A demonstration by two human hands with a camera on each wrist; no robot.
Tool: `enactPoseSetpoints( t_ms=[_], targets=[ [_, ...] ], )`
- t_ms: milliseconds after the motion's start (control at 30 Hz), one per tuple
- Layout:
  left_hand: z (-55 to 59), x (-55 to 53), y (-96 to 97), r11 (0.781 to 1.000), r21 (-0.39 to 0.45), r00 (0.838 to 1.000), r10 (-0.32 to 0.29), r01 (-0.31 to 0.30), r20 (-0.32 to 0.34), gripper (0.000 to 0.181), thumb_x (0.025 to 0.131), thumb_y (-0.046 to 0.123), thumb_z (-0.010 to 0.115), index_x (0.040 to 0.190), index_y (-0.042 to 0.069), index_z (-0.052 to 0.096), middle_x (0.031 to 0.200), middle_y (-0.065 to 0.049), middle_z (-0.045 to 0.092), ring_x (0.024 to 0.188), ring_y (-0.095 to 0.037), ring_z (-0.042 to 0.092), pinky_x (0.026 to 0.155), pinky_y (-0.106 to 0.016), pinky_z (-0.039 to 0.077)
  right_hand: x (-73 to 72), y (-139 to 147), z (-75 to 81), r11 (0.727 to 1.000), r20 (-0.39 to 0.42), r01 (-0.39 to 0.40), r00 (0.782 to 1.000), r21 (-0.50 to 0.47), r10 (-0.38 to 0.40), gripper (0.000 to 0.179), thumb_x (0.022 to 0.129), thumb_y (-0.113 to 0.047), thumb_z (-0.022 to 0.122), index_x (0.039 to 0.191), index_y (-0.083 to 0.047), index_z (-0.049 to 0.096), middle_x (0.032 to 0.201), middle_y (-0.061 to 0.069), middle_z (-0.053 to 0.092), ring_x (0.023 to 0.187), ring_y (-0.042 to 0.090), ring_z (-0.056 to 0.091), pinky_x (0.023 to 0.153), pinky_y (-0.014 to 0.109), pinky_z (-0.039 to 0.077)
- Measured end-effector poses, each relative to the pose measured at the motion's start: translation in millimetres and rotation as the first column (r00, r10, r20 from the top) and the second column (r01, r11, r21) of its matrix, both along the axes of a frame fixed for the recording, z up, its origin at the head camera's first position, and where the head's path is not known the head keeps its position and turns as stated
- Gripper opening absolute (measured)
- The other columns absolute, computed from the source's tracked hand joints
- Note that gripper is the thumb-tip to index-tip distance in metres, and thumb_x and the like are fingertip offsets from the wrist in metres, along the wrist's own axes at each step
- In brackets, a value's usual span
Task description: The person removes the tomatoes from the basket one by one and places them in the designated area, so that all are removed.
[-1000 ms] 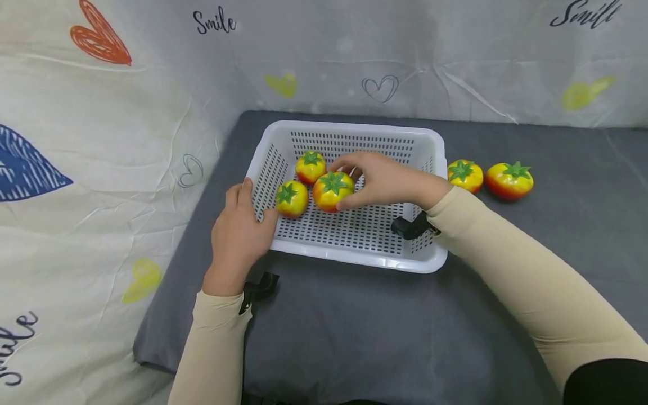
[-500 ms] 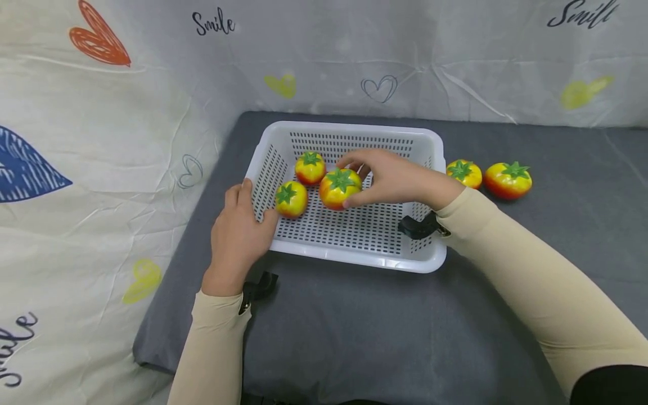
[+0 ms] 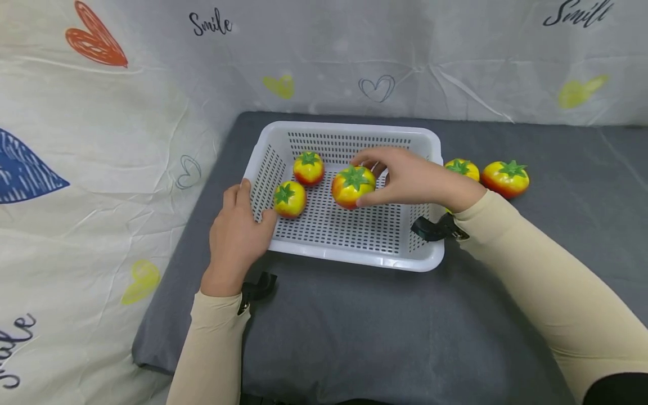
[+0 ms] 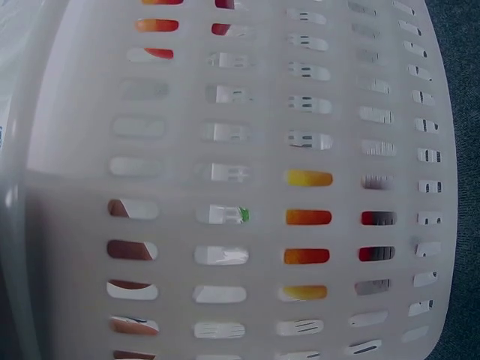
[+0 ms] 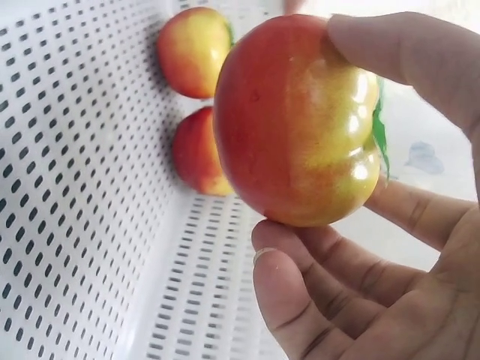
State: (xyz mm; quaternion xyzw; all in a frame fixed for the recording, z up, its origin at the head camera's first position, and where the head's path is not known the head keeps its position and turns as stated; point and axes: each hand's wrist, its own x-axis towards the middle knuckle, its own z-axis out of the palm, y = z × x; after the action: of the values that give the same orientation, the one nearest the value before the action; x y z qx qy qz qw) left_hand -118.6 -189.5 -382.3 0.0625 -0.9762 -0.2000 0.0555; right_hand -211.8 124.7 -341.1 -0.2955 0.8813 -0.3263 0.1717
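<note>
My right hand [image 3: 410, 177] holds a red-and-yellow tomato [image 3: 353, 187] with a green star-shaped top, pinched between thumb and fingers above the basket floor. In the right wrist view this tomato [image 5: 296, 124] hangs apart from two others behind it. Those two tomatoes, one at the back [image 3: 308, 169] and one nearer the front [image 3: 290, 199], lie in the left part of the white perforated basket [image 3: 349, 257]. My left hand [image 3: 238, 236] grips the basket's rim at its left front corner. Only the basket's slotted wall [image 4: 247, 157] fills the left wrist view, with reddish and yellow patches showing through.
Two more tomatoes, a nearer one [image 3: 463, 167] partly behind my right wrist and a further one [image 3: 505, 179], stand right of the basket on the grey cloth-covered table [image 3: 354, 332]. A printed pale curtain [image 3: 324, 50] hangs close behind and at the left.
My right hand has moved right with the tomato, away from the two tomatoes on the left of the basket. The left hand stays on the rim.
</note>
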Motion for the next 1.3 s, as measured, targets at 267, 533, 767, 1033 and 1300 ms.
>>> enactPoseSetpoints(
  t_ms=[267,533,767,1033,1300],
  targets=[
    [-0.1,-0.3,-0.1,1.0,-0.007,1.0,-0.002,0.002,-0.006,0.074,0.097,0.03,0.05,0.162,-0.001,0.034,0.157,-0.026,0.04,0.086,-0.041,0.062,0.069,-0.051,0.053,6.6,12.7,7.6,1.0,-0.013,0.029,0.999,0.005,-0.029,0.065,0.084,-0.035,0.087,0.14,-0.013,0.062,0.129,0.008,0.066,0.11,0.026,0.061,0.084,0.041,0.055],
    [-0.6,-0.1,-0.7,1.0,-0.007,1.0,-0.003,0.003,-0.007,0.075,0.097,0.032,0.051,0.162,-0.001,0.033,0.157,-0.026,0.04,0.087,-0.041,0.063,0.07,-0.053,0.053,12.4,24.4,12.2,0.998,-0.019,0.06,0.998,0.004,-0.06,0.068,0.083,-0.038,0.088,0.141,-0.015,0.062,0.128,0.007,0.066,0.108,0.025,0.06,0.082,0.039,0.054],
    [1.1,0.2,0.0,1.0,-0.004,1.0,0.004,-0.004,0.004,0.076,0.097,0.032,0.052,0.163,-0.001,0.032,0.158,-0.026,0.039,0.088,-0.042,0.063,0.071,-0.052,0.053,17.5,34.2,18.3,0.996,-0.03,0.081,0.996,0.024,-0.081,0.069,0.082,-0.04,0.089,0.14,-0.016,0.062,0.128,0.005,0.065,0.109,0.023,0.06,0.083,0.039,0.054],
    [0.1,0.2,-0.1,1.0,-0.002,1.0,0.002,-0.002,0.0,0.075,0.098,0.031,0.051,0.163,-0.001,0.032,0.157,-0.026,0.04,0.088,-0.041,0.063,0.071,-0.053,0.053,25.4,49.2,25.1,0.993,-0.052,0.117,0.992,0.027,-0.116,0.07,0.082,-0.04,0.089,0.141,-0.015,0.062,0.129,0.005,0.065,0.11,0.024,0.06,0.084,0.04,0.055],
    [0.2,0.4,0.2,1.0,-0.006,1.0,0.008,-0.007,0.012,0.075,0.098,0.032,0.05,0.163,0.0,0.031,0.159,-0.026,0.038,0.089,-0.042,0.062,0.072,-0.053,0.053,29.8,67.6,29.5,0.987,-0.083,0.153,0.985,0.04,-0.149,0.073,0.081,-0.04,0.09,0.143,-0.016,0.061,0.13,0.005,0.065,0.11,0.023,0.061,0.084,0.034,0.055]
  ],
)
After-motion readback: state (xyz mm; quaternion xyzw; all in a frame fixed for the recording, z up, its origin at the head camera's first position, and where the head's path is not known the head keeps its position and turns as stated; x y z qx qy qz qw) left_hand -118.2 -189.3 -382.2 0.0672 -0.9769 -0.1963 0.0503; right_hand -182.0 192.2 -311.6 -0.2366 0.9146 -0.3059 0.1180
